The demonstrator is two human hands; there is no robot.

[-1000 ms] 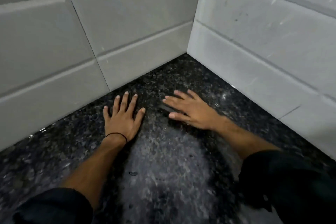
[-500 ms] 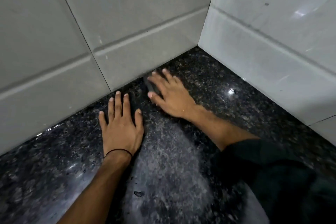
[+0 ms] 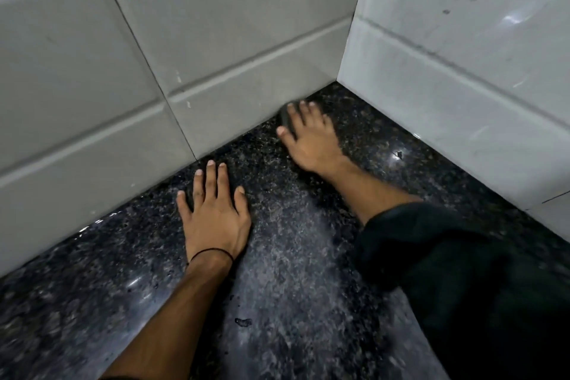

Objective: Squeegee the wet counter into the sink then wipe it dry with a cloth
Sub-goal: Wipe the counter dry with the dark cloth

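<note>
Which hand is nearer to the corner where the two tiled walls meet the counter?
Right. The right hand reaches almost into the corner, pressing a small dark object at the wall's foot. The left hand lies flat on the counter, farther back and to the left.

No text, label, brand, number or sign could be read anywhere in the frame. The grey wall tiles (image 3: 216,49) across the upper left and the white tiles (image 3: 462,71) at the upper right carried only smudges and glare. The dark speckled surface (image 3: 293,271) across the lower half bore no marking, and the thin black band (image 3: 212,251) at the wrist near the centre was plain.
</note>
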